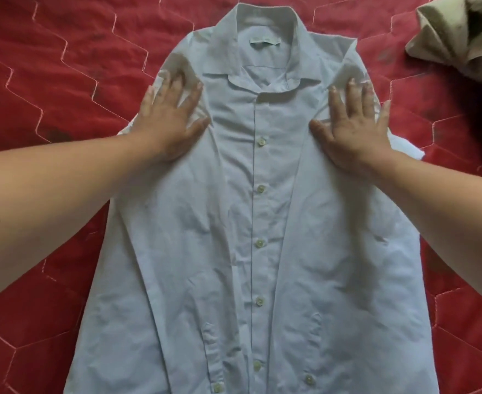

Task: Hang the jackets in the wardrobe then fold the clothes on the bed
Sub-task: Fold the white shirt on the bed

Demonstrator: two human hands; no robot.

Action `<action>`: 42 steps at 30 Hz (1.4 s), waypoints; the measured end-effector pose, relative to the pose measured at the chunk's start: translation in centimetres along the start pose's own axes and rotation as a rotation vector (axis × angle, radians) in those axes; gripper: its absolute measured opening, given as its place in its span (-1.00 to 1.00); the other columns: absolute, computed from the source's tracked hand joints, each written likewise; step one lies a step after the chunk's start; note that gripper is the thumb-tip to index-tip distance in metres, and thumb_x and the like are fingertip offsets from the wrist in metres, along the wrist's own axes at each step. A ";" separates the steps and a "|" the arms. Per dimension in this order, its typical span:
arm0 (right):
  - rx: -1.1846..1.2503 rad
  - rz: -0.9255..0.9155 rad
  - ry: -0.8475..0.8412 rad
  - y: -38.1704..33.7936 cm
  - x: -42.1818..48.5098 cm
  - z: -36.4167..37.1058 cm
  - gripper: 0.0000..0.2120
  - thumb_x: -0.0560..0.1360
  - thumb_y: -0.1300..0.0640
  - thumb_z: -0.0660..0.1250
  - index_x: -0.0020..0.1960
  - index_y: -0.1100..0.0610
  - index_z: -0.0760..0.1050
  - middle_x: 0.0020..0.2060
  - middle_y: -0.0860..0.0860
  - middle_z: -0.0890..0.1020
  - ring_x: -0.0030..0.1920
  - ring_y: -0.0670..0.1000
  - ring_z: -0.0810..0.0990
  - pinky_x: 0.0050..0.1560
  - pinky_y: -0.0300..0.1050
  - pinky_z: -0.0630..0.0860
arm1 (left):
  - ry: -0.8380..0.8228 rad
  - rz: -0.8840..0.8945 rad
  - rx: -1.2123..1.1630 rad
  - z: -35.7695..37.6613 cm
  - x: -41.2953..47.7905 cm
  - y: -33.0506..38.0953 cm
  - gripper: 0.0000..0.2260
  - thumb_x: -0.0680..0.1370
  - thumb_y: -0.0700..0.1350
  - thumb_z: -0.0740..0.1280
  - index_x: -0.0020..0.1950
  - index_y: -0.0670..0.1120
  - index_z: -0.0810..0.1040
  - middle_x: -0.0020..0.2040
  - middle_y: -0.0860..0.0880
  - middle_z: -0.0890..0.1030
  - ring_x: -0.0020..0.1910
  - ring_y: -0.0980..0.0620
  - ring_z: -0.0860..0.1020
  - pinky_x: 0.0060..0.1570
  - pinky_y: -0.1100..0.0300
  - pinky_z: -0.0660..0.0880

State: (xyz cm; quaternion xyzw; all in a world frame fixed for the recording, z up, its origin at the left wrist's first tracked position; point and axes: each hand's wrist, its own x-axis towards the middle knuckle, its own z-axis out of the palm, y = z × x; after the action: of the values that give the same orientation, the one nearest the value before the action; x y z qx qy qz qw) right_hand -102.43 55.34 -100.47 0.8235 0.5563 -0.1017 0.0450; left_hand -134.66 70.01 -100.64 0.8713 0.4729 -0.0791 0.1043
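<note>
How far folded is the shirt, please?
Partly: the shirt lies full length, front up, buttoned, with both sleeves folded in over it.

A home bedroom: clothes spread on a red quilted bedspread [63, 66].

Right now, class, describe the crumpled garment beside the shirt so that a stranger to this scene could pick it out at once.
A red quilted bedspread fills the view, a pale buttoned shirt laid flat in its middle. Past the shirt's shoulder on the person's right, at the far corner, lies the garment: the only khaki cloth, bunched in folds rather than spread flat.
</note>
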 end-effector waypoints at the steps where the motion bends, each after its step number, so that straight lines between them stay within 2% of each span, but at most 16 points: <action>1: -0.004 0.005 0.000 0.1 0.3 0.5 -0.23 0.58 -0.41 -0.12 0.67 -0.06 -0.15 0.66 0.06 -0.18 0.64 0.12 -0.28 0.55 0.38 -0.27 | 0.013 -0.006 0.029 0.7 0.3 -0.2 -0.37 0.66 0.28 -0.04 0.67 0.10 -0.12 0.67 -0.13 -0.14 0.64 -0.08 -0.21 0.58 -0.12 -0.21; 4: -0.013 -0.007 0.043 0.4 0.2 1.1 -0.22 0.56 -0.43 -0.17 0.66 -0.08 -0.15 0.66 0.05 -0.16 0.64 0.11 -0.26 0.55 0.37 -0.27 | 0.075 0.008 0.060 1.7 0.6 -0.7 -0.37 0.64 0.32 -0.09 0.66 0.13 -0.10 0.67 -0.13 -0.11 0.65 -0.07 -0.17 0.58 -0.12 -0.19; 6: -0.023 -0.006 0.007 0.2 0.0 0.5 -0.22 0.56 -0.44 -0.18 0.66 -0.08 -0.17 0.66 0.05 -0.18 0.64 0.12 -0.28 0.54 0.39 -0.28 | 0.055 -0.011 0.065 1.0 0.2 -0.6 -0.36 0.63 0.33 -0.11 0.66 0.11 -0.10 0.67 -0.14 -0.14 0.64 -0.09 -0.21 0.58 -0.15 -0.22; 9: 0.009 -0.002 -0.033 -0.5 -2.2 -0.3 -0.22 0.59 -0.38 -0.17 0.68 0.01 -0.12 0.66 0.07 -0.21 0.63 0.13 -0.30 0.51 0.44 -0.31 | 0.110 -0.058 0.070 -0.1 -3.0 1.1 -0.36 0.67 0.27 -0.08 0.67 0.00 -0.11 0.66 -0.18 -0.21 0.63 -0.14 -0.26 0.56 -0.21 -0.24; 11: 0.072 -0.074 0.021 -1.6 -7.8 0.0 -0.26 0.63 -0.30 -0.11 0.65 0.12 0.05 0.66 0.12 -0.11 0.65 0.18 -0.20 0.51 0.47 -0.23 | 0.117 0.008 -0.048 0.2 -9.0 3.6 -0.38 0.69 0.20 0.00 0.67 -0.04 -0.07 0.66 -0.16 -0.19 0.64 -0.13 -0.23 0.57 -0.17 -0.23; 13: 0.126 -0.226 0.096 -2.8 -16.2 1.2 -0.31 0.65 -0.24 -0.02 0.61 0.19 0.20 0.65 0.16 0.01 0.65 0.23 -0.08 0.52 0.48 -0.13 | 0.104 0.117 -0.139 1.5 -17.3 6.2 -0.37 0.67 0.19 0.04 0.67 -0.05 0.01 0.67 -0.14 -0.12 0.64 -0.12 -0.18 0.58 -0.16 -0.16; 16: 0.128 -0.445 0.119 -3.9 -29.9 3.7 -0.35 0.66 -0.21 0.10 0.57 0.22 0.30 0.62 0.20 0.14 0.62 0.27 0.08 0.50 0.52 0.00 | 0.020 0.254 -0.110 4.9 -30.1 9.0 -0.33 0.62 0.23 0.09 0.66 -0.05 0.06 0.67 -0.17 -0.02 0.65 -0.16 -0.06 0.53 -0.28 0.04; 19: 0.050 -0.553 0.019 -3.3 -38.3 6.8 -0.33 0.65 -0.25 0.10 0.60 0.16 0.26 0.63 0.17 0.16 0.62 0.23 0.13 0.48 0.54 0.06 | -0.072 0.389 -0.005 8.1 -38.2 9.8 -0.32 0.61 0.28 0.11 0.67 0.03 0.08 0.66 -0.18 0.01 0.64 -0.18 0.03 0.46 -0.34 0.17; 22: -0.028 -0.558 -0.072 -2.2 -40.6 8.7 -0.32 0.64 -0.28 0.07 0.61 0.09 0.26 0.64 0.12 0.14 0.64 0.17 0.06 0.48 0.51 0.10 | -0.135 0.443 0.048 9.7 -40.4 8.7 -0.40 0.65 0.31 0.03 0.65 0.10 0.12 0.66 -0.19 0.02 0.64 -0.18 0.06 0.45 -0.36 0.14; 25: -0.028 -0.543 -0.090 -2.2 -40.3 9.2 -0.31 0.63 -0.30 0.05 0.64 0.06 0.19 0.65 0.10 0.09 0.65 0.16 0.04 0.49 0.49 0.08 | -0.180 0.443 0.090 10.0 -40.0 8.4 -0.41 0.66 0.32 -0.01 0.65 0.13 0.14 0.66 -0.20 0.03 0.63 -0.19 0.07 0.48 -0.36 0.08; 28: -0.005 -0.601 -0.070 -2.1 -40.9 8.3 -0.24 0.61 -0.37 0.05 0.64 0.09 0.18 0.65 0.14 0.07 0.64 0.20 0.04 0.47 0.53 0.06 | -0.168 0.437 0.081 9.2 -40.9 8.7 -0.35 0.62 0.34 0.06 0.65 0.07 0.15 0.66 -0.22 0.04 0.64 -0.20 0.05 0.46 -0.41 0.11; 31: -0.015 -0.763 -0.107 -0.9 -42.7 7.5 -0.13 0.54 -0.44 0.16 0.64 0.10 0.19 0.64 0.18 0.09 0.64 0.24 0.05 0.46 0.55 0.06 | -0.180 0.521 0.054 8.7 -43.4 8.3 -0.26 0.51 0.41 0.18 0.61 0.06 0.27 0.61 -0.21 0.22 0.59 -0.20 0.19 0.44 -0.40 0.19; 34: -0.022 -0.834 -0.124 0.4 -43.9 7.4 -0.27 0.53 -0.21 0.29 0.59 0.11 0.29 0.60 0.20 0.22 0.59 0.27 0.21 0.42 0.56 0.15 | -0.193 0.538 0.055 8.6 -43.7 7.4 -0.40 0.49 0.29 0.24 0.46 0.05 0.43 0.42 -0.16 0.46 0.42 -0.20 0.45 0.41 -0.30 0.29; 37: -0.043 -0.886 -0.020 0.8 -43.6 7.4 -0.47 0.49 0.18 0.34 0.46 0.17 0.48 0.49 0.21 0.43 0.44 0.31 0.45 0.27 0.54 0.36 | 0.000 0.592 0.024 8.3 -42.8 7.3 -0.65 0.47 -0.07 0.28 0.23 -0.06 0.62 0.24 -0.18 0.60 0.22 -0.23 0.58 0.27 -0.23 0.38; 39: -0.051 -0.899 0.062 0.7 -42.9 6.7 -0.60 0.52 0.27 0.31 0.35 0.19 0.56 0.38 0.22 0.54 0.31 0.31 0.55 0.20 0.45 0.44 | 0.090 0.667 0.029 7.8 -42.4 7.5 -0.70 0.49 -0.22 0.23 0.13 -0.09 0.67 0.20 -0.19 0.63 0.16 -0.23 0.60 0.16 -0.20 0.48; 42: -0.004 -0.849 0.113 0.2 -41.7 5.6 -0.75 0.48 0.31 0.31 0.12 0.14 0.61 0.13 0.16 0.62 0.09 0.25 0.60 0.01 0.21 0.52 | 0.107 0.693 0.035 7.1 -41.7 7.2 -0.75 0.47 -0.27 0.22 0.03 -0.10 0.64 0.17 -0.17 0.63 0.10 -0.21 0.61 -0.03 -0.09 0.54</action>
State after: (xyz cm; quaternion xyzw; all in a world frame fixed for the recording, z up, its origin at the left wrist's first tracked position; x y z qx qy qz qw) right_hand -117.90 16.36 -96.90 0.5257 0.8477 -0.0647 -0.0297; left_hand -151.38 30.68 -96.84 0.9847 0.1523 -0.0012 0.0852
